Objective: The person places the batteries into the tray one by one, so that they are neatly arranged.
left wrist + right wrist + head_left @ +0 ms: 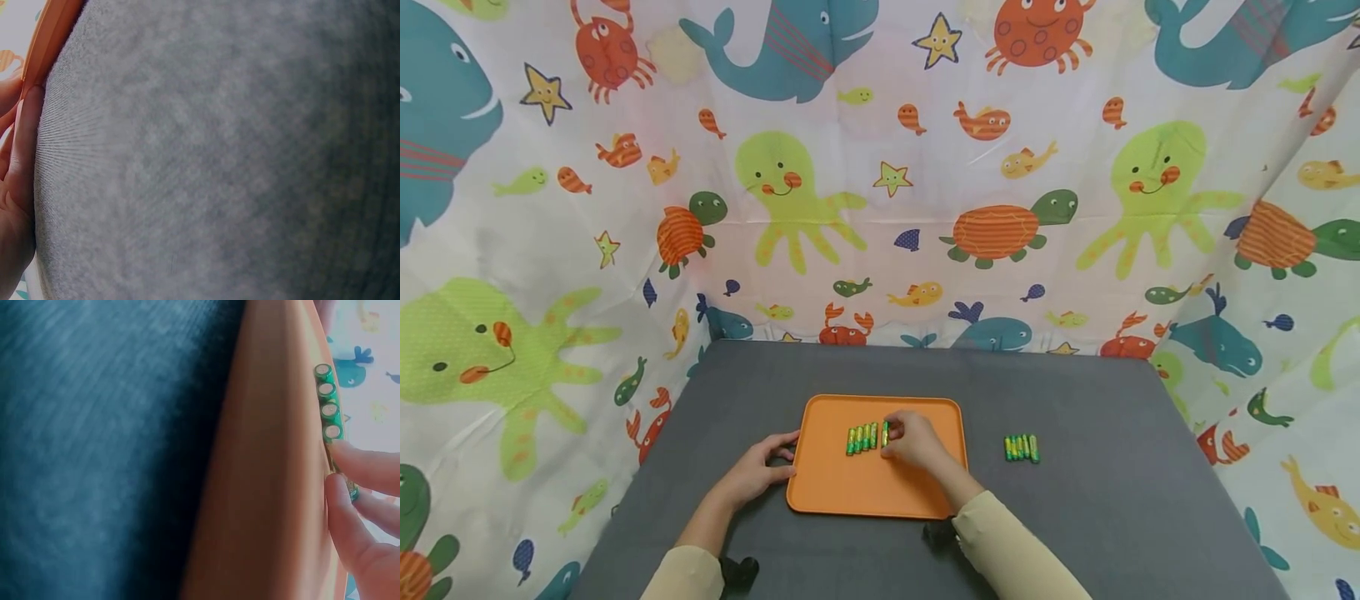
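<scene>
My right hand [915, 440] pinches a green-and-yellow battery [885, 433] between thumb and fingers, low over the orange tray [850, 492]. To its left, several similar batteries [862, 438] stand side by side in a slightly slanted row on the tray. The right wrist view shows the pale ends of this row of batteries [329, 411], close beside the fingertips, which partly hide the held one. At the tray's left rim rests my left hand [752, 473], its thumb and fingers touching the edge. In the left wrist view, a straight digit [28, 144] lies against the tray's side.
Another group of green-and-yellow batteries [1022, 448] lies on the grey tabletop [1090, 508], right of the tray. A patterned sea-animal curtain [910, 192] surrounds the table at the back and sides. Dark wrist devices sit beneath both sleeves [1015, 550].
</scene>
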The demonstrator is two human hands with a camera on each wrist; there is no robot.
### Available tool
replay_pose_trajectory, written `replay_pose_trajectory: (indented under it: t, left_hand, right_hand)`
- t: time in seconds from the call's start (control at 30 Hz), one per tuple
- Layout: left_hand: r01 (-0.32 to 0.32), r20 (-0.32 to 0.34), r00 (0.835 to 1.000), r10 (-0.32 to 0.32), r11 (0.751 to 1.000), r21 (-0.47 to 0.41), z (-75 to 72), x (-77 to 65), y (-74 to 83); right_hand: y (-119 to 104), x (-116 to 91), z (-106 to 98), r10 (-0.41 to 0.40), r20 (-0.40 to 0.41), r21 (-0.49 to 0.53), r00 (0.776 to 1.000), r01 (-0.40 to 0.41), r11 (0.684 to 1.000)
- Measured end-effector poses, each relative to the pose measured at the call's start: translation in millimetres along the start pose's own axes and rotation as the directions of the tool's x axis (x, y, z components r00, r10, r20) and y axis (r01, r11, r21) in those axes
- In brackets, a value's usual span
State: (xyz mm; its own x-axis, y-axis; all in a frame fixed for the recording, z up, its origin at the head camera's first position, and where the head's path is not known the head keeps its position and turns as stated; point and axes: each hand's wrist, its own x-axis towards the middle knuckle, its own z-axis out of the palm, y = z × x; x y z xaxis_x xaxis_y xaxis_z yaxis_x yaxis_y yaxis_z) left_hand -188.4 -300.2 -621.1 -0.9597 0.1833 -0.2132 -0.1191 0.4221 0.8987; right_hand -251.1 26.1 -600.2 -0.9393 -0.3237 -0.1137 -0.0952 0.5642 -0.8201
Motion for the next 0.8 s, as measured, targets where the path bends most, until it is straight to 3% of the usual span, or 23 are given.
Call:
replay_pose_trajectory:
  t: [0.8]
  left_hand:
    - [0.006, 0.006, 1.0, -0.007, 1.0, 0.024, -1.6, 3.0, -0.2]
  right_hand:
    - [3.1, -2.3, -5.8, -0.009, -0.008, 0.04, 1.0, 0.01, 0.999]
